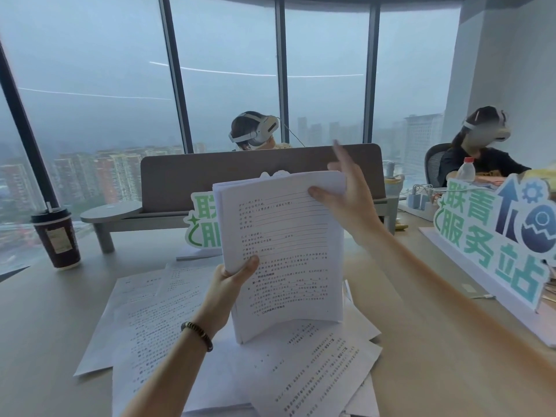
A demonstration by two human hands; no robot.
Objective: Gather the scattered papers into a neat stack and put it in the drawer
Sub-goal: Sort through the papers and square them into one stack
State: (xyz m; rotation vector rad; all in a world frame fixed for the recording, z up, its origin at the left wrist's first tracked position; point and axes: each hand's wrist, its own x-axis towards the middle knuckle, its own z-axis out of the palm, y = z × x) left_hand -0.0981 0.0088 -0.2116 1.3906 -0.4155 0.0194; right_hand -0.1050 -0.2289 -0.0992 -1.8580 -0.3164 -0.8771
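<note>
Thick stack of white printed paper sheets (285, 251) held upright above the light wooden desk (45, 326), printed face toward camera, bottom edge resting on or just above the loose pile, can't tell which. Left hand (231, 284) grips the stack's left edge at mid-height, thumb on the front face, fingers curled behind; beaded bracelet (197, 335) on that wrist. Right hand (346, 194) holds the top right corner, thumb pressed on the front page, forefinger sticking up straight, other fingers hidden behind the sheets. Top edge roughly even, bottom sheets bow out slightly.

Scattered white printed papers (156, 320) lie flat under and around the stack, fanned out at mixed angles, overlapping, some reaching the near edge of view. No drawer in view.

Open desk surface to the left of the papers, up to a dark paper coffee cup with lid (57, 239) near the left desk edge. Right side tighter: a green-and-white cutout sign with large characters (493, 236) stands near the right forearm. A second similar sign (204, 224) is partly hidden behind the stack. Brown-grey desk divider panel (210, 173) closes the far side; two people in white headsets sit beyond.
</note>
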